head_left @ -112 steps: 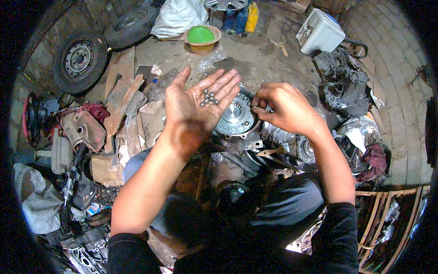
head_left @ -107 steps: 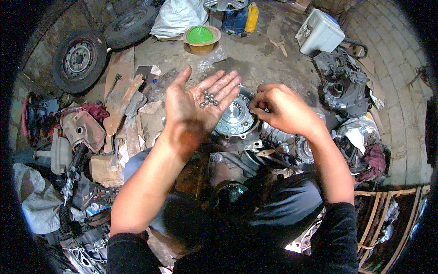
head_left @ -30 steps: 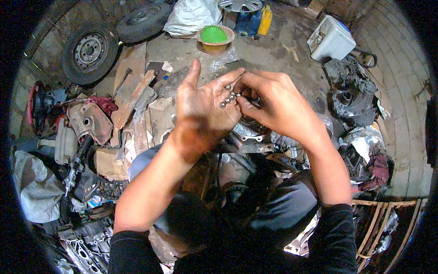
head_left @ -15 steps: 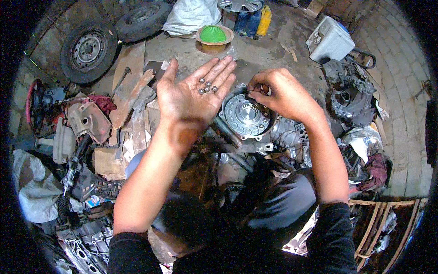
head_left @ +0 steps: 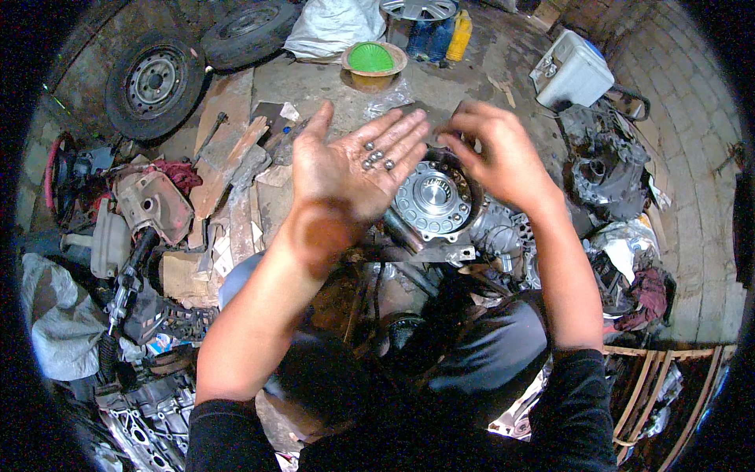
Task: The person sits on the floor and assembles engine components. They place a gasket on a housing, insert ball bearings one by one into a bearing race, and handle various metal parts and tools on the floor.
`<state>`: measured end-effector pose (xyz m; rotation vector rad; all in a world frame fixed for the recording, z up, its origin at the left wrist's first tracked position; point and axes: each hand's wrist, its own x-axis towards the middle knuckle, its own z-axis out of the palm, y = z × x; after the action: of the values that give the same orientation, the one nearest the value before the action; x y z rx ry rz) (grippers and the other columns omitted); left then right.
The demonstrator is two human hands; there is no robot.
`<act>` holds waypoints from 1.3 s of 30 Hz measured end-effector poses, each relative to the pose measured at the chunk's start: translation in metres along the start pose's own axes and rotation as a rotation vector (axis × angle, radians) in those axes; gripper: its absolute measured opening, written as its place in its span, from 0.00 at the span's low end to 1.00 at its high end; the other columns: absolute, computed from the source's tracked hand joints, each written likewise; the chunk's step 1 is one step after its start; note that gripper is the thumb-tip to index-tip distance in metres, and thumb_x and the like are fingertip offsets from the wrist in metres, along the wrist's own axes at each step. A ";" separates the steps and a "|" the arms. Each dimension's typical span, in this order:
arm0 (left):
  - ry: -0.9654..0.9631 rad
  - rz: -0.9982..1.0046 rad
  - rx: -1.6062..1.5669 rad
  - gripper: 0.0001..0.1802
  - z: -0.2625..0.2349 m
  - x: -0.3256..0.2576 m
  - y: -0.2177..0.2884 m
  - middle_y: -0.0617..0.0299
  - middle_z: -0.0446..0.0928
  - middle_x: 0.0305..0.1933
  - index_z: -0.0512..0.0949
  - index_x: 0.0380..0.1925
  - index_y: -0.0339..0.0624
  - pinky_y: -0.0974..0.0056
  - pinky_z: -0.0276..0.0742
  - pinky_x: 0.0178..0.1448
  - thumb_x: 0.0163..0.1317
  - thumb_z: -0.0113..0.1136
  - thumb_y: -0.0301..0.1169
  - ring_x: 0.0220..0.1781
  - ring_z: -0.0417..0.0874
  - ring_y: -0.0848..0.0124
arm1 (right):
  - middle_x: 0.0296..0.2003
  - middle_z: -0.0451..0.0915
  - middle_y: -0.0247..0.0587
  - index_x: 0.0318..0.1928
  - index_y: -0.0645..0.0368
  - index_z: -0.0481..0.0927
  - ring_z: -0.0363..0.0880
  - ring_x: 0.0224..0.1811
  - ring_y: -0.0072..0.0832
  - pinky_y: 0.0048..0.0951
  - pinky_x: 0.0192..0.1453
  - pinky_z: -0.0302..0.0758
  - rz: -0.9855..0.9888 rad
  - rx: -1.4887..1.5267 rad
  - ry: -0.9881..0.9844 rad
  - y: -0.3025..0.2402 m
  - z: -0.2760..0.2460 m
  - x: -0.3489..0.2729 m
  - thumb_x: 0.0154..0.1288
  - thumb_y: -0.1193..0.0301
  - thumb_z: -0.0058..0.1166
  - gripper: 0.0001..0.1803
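My left hand point(head_left: 346, 169) is held palm up with its fingers stretched out flat. Several small shiny steel balls point(head_left: 376, 156) lie loose on it, around the base of the fingers. Just right of its fingertips, my right hand point(head_left: 495, 149) hovers with curled fingers smeared by motion; whether anything is between them is hidden. Below both hands sits a round metal machine part point(head_left: 434, 197) with a raised hub and a ring of round pockets inside a flanged rim. The right hand is above its far edge, apart from it.
Gearbox housings point(head_left: 609, 169) and rags lie to the right, with a grey-white container point(head_left: 572, 71) beyond. Two wheels point(head_left: 153, 82) lean at the far left. A tan bowl point(head_left: 373, 75) with a green dish stands ahead. Planks point(head_left: 228, 169) and metal parts lie left.
My right hand has lifted away from the round metal part toward the far side. My left hand has shifted right, closer to it, and still bears the balls.
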<state>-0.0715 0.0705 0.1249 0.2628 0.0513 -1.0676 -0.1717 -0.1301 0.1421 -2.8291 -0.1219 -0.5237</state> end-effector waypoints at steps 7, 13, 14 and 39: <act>-0.052 -0.171 0.055 0.47 -0.010 0.002 -0.002 0.45 0.76 0.55 0.64 0.65 0.23 0.55 0.74 0.61 0.71 0.39 0.64 0.55 0.78 0.55 | 0.38 0.82 0.50 0.42 0.60 0.86 0.82 0.42 0.49 0.45 0.48 0.78 -0.150 0.177 0.016 -0.044 -0.014 0.003 0.61 0.68 0.63 0.12; 0.008 -0.117 0.152 0.48 0.003 0.001 -0.013 0.49 0.79 0.49 0.68 0.61 0.23 0.61 0.74 0.54 0.71 0.39 0.65 0.48 0.79 0.61 | 0.38 0.81 0.51 0.44 0.64 0.83 0.82 0.41 0.48 0.41 0.47 0.79 -0.192 0.188 -0.033 -0.046 -0.008 0.000 0.60 0.72 0.65 0.13; 0.002 -0.126 0.147 0.48 0.001 0.002 -0.013 0.49 0.79 0.49 0.68 0.61 0.23 0.61 0.74 0.55 0.71 0.38 0.66 0.49 0.79 0.61 | 0.38 0.81 0.51 0.45 0.64 0.82 0.82 0.40 0.48 0.41 0.46 0.79 -0.170 0.189 -0.053 -0.050 -0.008 -0.001 0.60 0.72 0.65 0.13; -0.135 -0.193 0.043 0.47 -0.015 0.002 -0.007 0.44 0.77 0.58 0.68 0.62 0.24 0.55 0.69 0.68 0.72 0.36 0.64 0.61 0.76 0.56 | 0.35 0.80 0.54 0.47 0.59 0.76 0.81 0.40 0.55 0.51 0.42 0.78 -0.118 0.219 0.058 -0.043 -0.006 -0.009 0.59 0.66 0.62 0.18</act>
<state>-0.0758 0.0691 0.1090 0.2266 -0.0692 -1.2768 -0.1878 -0.0903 0.1542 -2.6022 -0.3164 -0.5791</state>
